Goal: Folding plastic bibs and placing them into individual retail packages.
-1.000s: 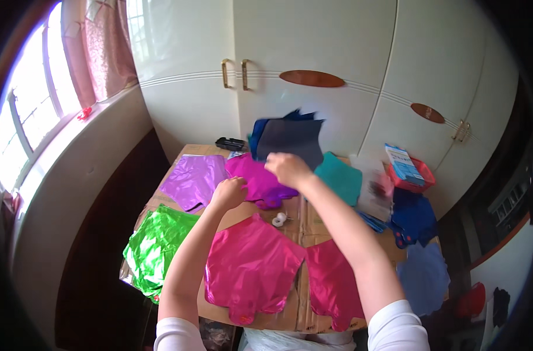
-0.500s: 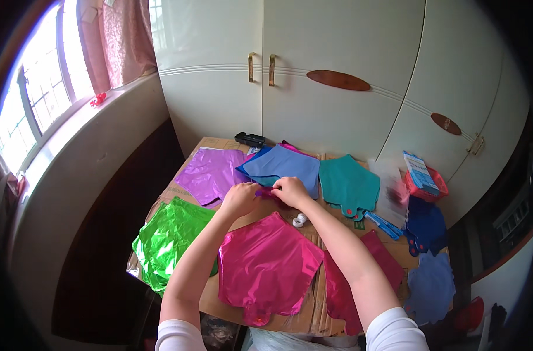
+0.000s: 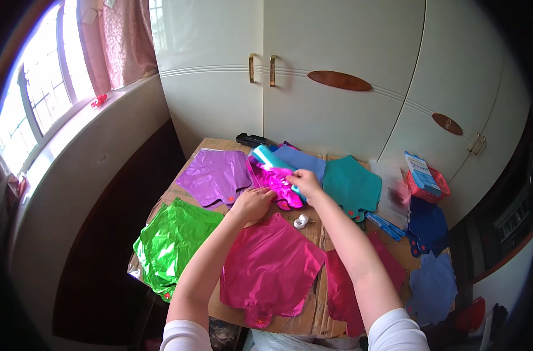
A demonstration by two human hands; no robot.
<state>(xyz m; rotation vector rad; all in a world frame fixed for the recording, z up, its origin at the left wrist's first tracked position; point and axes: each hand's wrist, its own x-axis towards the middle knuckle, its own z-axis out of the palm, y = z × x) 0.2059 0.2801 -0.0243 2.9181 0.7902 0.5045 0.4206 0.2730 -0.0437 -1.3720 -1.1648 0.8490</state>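
A bright magenta foil piece (image 3: 273,178), crumpled and shiny, lies bunched near the middle of the table, with a turquoise piece (image 3: 267,155) partly rolled up against it. My right hand (image 3: 306,185) is closed on its right side, pinching an edge. At its lower left edge my left hand (image 3: 253,205) is closed, its fingertips partly hidden. Behind is a blue-grey piece (image 3: 304,161). A flat lilac foil piece (image 3: 212,175) lies to the left. Nearer me is a large deep-pink piece (image 3: 272,263), and white spools (image 3: 301,222) sit just beyond its top corner.
Cardboard (image 3: 216,143) covers the table. Around lie a green foil piece (image 3: 176,243), a teal one (image 3: 353,182), a darker red-pink one (image 3: 351,292), a blue tool (image 3: 385,227) and a black tool (image 3: 250,140). A red basket (image 3: 433,186) stands right, before white cabinets (image 3: 336,41).
The magenta foil has been opened out and the turquoise piece beside it shows, rolled over the blue-grey one. My left hand has moved nearer me and to the right; my right hand slightly right.
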